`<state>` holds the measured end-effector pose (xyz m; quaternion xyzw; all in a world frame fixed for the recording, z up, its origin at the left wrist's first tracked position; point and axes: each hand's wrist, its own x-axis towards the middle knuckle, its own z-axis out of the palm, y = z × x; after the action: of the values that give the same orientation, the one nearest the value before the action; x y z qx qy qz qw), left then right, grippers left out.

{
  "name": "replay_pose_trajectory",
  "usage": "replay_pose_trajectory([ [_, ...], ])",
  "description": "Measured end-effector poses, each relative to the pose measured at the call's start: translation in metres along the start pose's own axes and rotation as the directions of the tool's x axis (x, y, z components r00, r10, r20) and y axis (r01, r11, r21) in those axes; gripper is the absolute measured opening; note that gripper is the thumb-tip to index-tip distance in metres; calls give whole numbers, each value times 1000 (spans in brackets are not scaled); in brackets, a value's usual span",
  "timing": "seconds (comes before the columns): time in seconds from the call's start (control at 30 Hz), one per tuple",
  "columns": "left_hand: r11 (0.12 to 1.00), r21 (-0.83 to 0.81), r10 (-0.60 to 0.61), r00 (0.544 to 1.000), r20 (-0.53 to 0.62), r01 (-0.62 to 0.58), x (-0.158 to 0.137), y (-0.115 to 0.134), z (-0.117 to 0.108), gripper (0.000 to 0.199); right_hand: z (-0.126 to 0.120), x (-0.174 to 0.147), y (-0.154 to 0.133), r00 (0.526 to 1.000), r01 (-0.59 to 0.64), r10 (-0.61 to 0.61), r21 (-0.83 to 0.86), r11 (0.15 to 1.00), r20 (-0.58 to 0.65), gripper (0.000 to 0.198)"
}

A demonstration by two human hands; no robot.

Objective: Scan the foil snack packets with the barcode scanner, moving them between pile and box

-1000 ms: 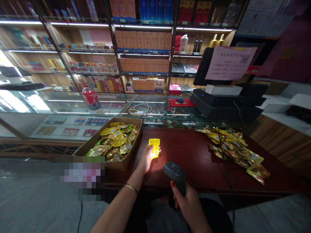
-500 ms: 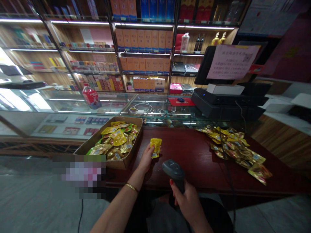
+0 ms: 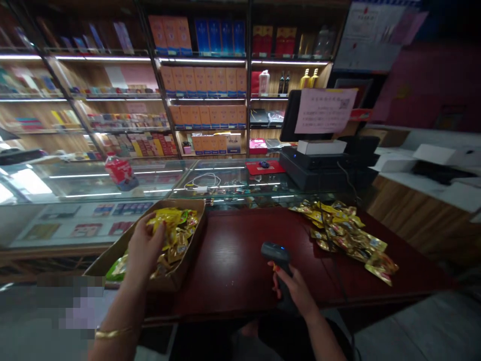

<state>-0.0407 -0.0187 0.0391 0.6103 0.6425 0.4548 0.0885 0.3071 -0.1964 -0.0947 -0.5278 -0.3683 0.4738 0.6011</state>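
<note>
My left hand (image 3: 145,248) reaches over a cardboard box (image 3: 193,250) on the left of the table. Its thumb and fingers curl about a yellow foil snack packet (image 3: 167,219), which lies against the other packets in the box; motion blur softens the fingertips. Gold, yellow and green packets (image 3: 182,245) fill the box in a loose heap. In my right hand (image 3: 296,291) is a dark handheld barcode scanner (image 3: 276,250), gripped by its handle with a small blue light lit on its head. It is held above the table's front part.
A pile of gold snack packets (image 3: 345,230) lies on the right of the dark red table (image 3: 229,250), with a cable crossing it. Behind stand a glass counter (image 3: 161,180), a drink bottle (image 3: 120,172), a white cable (image 3: 203,186) and a monitor with a paper sign (image 3: 325,111).
My left hand has moved left from the middle of the table to the box, taking the yellow packet along. My right hand still holds the scanner, now turned more to the left. The view has shifted.
</note>
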Motion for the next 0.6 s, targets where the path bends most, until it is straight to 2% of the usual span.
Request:
replay_pose_trajectory([
  [0.07, 976, 215, 22, 1000, 16, -25, 19, 4, 9, 59, -2, 3, 5, 1000, -1, 1, 79, 997, -1, 60],
  [0.1, 958, 271, 100, 995, -3, -96, 21, 12, 20, 58, -3, 4, 7, 1000, 1, -1, 115, 993, -3, 59],
  [0.13, 940, 279, 211, 977, -12, -199, 19, 23, 36, 57, -4, 4, 10, 1000, 5, -5, 146, 989, -3, 57],
  [0.2, 882, 145, 442, 894, 67, -448, 4, 55, 81, 51, -5, 5, 14, 1000, 18, -18, 199, 980, -2, 55],
  [0.23, 835, 19, 541, 826, 158, -550, -8, 74, 109, 47, -6, 5, 15, 1000, 25, -24, 221, 975, -7, 54],
  [0.27, 780, -121, 620, 736, 271, -613, -21, 93, 140, 43, -7, 5, 17, 999, 31, -28, 241, 970, -16, 54],
  [0.33, 670, -337, 734, 522, 434, -661, -47, 131, 206, 40, -9, 6, 20, 999, 35, -24, 277, 960, -43, 57],
  [0.43, 515, -509, 815, 212, 539, -689, -78, 181, 298, 44, -10, 8, 26, 997, 20, 5, 325, 946, -78, 60],
  [0.47, 473, -533, 823, 135, 552, -702, -84, 195, 324, 49, -10, 9, 28, 996, 15, 14, 341, 940, -83, 61],
  [0.5, 439, -544, 824, 79, 561, -716, -88, 209, 348, 54, -10, 11, 29, 996, 10, 21, 356, 934, -85, 63],
  [0.53, 417, -541, 820, 46, 570, -730, -90, 221, 368, 60, -9, 13, 31, 996, 8, 25, 370, 929, -83, 65],
  [0.6, 406, -508, 799, 25, 601, -759, -91, 244, 401, 70, -8, 17, 34, 997, -5, 36, 394, 919, -72, 71],
])
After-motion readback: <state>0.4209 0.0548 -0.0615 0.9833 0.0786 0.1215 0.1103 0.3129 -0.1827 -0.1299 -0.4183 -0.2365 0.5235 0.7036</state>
